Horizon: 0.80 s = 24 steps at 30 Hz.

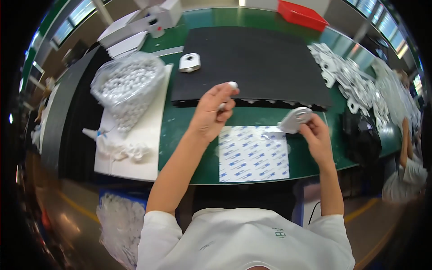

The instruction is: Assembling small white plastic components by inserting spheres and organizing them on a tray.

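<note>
My left hand (213,105) pinches a small white rounded piece (233,84) between thumb and fingertips, over the front edge of the black board (252,63). Another white piece (221,106) shows at its curled fingers. On the right, my right hand (317,134) grips a white flat plastic part (296,119) with a round opening, held tilted above the corner of a white sheet with blue print (253,155). A similar white part (190,62) lies on the board's left end. Some white bits show along the board's front edge.
At left, a clear plastic bag (130,85) of small white pieces sits on white card (105,162), near crumpled tissue (130,150). Piled white parts (355,81) and a black bag (361,137) lie right. A red tray (301,15) stands far back. Another person's arm (405,139) shows at far right.
</note>
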### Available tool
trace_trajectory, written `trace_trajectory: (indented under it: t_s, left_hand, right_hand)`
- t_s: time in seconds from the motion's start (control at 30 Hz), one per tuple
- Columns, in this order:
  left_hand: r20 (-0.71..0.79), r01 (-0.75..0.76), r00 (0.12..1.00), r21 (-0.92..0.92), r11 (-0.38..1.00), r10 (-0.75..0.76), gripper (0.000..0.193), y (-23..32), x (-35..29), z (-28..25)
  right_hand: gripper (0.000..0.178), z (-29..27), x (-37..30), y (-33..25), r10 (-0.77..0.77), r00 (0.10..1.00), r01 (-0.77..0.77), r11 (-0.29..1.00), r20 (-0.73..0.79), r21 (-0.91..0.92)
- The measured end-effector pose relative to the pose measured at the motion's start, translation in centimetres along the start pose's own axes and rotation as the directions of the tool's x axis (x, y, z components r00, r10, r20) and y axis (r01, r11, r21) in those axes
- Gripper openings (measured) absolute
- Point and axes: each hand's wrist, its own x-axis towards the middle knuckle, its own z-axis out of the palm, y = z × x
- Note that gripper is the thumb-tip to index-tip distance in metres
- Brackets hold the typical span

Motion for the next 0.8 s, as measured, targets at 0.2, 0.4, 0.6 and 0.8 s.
trace_trajectory:
  t_s: [0.2, 0.4, 0.6, 0.8]
  left_hand:
    - [0.028, 0.043, 0.999, 0.002, 0.999, -0.043, 0.023, -0.8, -0.2, 0.5]
    - [0.023, 0.051, 0.998, 0.032, 0.998, -0.051, 0.025, -1.1, -0.5, 0.7]
    - [0.027, 0.077, 0.997, 0.041, 0.996, -0.078, 0.024, -1.3, -0.5, 0.9]
    - [0.024, 0.087, 0.996, 0.04, 0.995, -0.088, 0.024, -1.6, -0.6, 1.1]
  right_hand:
    - [0.017, 2.9, -0.9, 0.2, 0.091, 0.991, -0.111, 0.971, 0.099, 0.21]
    - [0.016, 3.0, -1.0, 0.6, 0.1, 0.987, -0.121, 0.977, 0.124, 0.173]
    - [0.014, 3.3, -1.1, 0.8, 0.064, 0.983, -0.075, 0.996, 0.174, 0.056]
    - [0.013, 3.4, -1.0, 0.7, 0.039, 0.985, -0.024, 0.995, 0.167, -0.093]
